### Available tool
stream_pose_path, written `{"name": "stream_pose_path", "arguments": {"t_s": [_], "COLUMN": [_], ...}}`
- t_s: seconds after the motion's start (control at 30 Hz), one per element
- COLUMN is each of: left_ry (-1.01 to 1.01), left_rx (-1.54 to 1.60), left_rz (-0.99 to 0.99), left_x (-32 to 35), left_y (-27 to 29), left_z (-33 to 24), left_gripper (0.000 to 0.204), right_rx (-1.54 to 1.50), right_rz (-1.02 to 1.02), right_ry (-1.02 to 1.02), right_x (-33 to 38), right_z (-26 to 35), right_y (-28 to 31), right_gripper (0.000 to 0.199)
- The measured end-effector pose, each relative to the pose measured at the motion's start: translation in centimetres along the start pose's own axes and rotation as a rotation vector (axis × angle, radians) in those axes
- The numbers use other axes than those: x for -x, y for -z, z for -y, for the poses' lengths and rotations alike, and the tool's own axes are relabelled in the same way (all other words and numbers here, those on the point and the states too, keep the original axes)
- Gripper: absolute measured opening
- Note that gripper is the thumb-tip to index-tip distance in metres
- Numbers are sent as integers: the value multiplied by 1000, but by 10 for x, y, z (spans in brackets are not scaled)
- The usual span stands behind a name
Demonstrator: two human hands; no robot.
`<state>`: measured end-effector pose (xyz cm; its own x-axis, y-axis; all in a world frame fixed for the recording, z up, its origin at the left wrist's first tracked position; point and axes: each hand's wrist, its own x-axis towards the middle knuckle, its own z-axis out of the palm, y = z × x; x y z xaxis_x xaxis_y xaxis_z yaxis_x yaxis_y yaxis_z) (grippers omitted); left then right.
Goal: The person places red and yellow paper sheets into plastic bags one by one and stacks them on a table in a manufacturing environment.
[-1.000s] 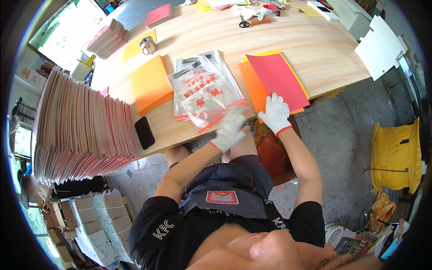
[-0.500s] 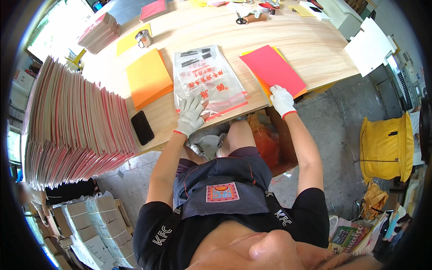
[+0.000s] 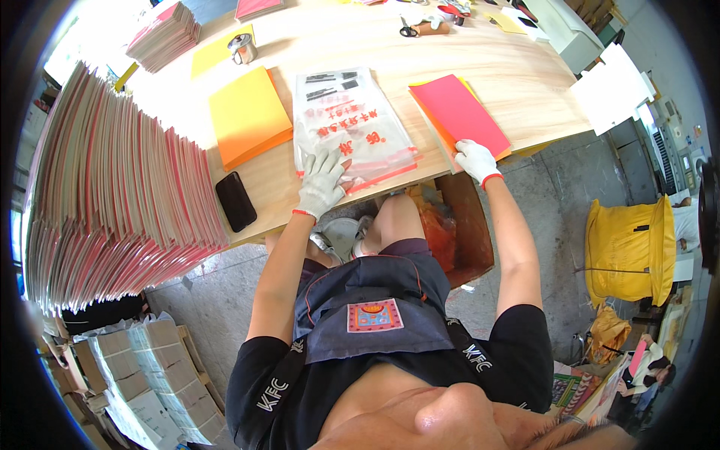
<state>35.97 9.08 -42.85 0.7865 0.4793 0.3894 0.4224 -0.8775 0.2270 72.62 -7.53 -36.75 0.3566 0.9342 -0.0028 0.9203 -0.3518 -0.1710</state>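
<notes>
My left hand, in a white work glove with a red cuff, lies with fingers spread on the near end of a pile of clear plastic bags with red print. My right hand, gloved the same way, is closed on the near edge of a stack of coloured paper, pink-red on top with orange and yellow beneath. The lower sheets fan out at the stack's left side; fingers under the edge are hidden. Left of the bags sits a stack of orange-yellow paper.
A black phone lies near the table's front edge, beside a tall packed row of red-edged sheets. Farther back are a metal mug, scissors and a brown roll. A yellow bag stands at right.
The view has shifted slightly. My right hand has moved a little along the near edge of the coloured paper, still gripping it. My left hand stays spread on the bags.
</notes>
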Motion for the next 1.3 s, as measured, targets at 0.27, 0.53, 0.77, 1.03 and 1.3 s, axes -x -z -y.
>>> {"name": "stream_pose_path", "arguments": {"t_s": [0.27,0.53,0.77,1.03,1.3], "left_ry": [-20,-10,-20,-10,5], "left_rx": [41,47,42,40,53], "left_rz": [-60,-69,-68,-64,-48], "left_x": [0,0,-3,-1,-1], "left_y": [-2,-3,5,1,-1], "left_z": [0,2,-3,0,1], "left_gripper": [46,48,49,50,49], "right_rx": [-9,-16,-30,7,57], "right_rz": [28,23,-12,4,-79], "right_ry": [-16,-43,-37,-26,-125], "right_x": [0,0,1,0,4], "right_z": [0,6,1,4,20], "right_y": [4,6,1,3,-6], "right_gripper": [27,28,29,29,31]}}
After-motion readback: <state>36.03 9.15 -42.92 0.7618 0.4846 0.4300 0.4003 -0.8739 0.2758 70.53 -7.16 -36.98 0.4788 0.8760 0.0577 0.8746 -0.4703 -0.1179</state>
